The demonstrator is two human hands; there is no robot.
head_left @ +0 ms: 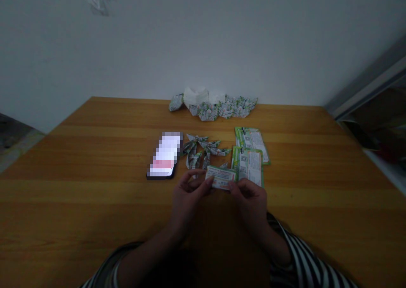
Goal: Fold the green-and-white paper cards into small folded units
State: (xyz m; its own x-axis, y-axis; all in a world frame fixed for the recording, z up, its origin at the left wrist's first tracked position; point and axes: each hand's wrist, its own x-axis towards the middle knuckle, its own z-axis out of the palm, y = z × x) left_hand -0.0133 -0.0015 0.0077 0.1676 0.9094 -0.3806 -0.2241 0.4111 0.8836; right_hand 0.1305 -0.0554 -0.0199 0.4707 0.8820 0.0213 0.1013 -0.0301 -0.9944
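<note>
Between my two hands is a small folded piece of printed paper (pixel 221 176), white with green edging and lines of text. My left hand (pixel 190 190) pinches its left end, thumb on the near face. At its lower right corner, my right hand (pixel 250 197) is closed on it with thumb and bent fingers. Just beyond lie several folded paper pieces (pixel 207 148) with pointed ends, grouped loosely. Two flat printed sheets (pixel 253 161) with green borders overlap behind my right hand; the nearer one is partly covered by it.
A phone (pixel 165 154) with a lit, blurred screen lies left of the folded pieces. Along the wall stand more folded paper shapes (pixel 218 109) and some crumpled white tissue (pixel 196 96). The wooden table (pixel 95 161) meets the wall at its far edge.
</note>
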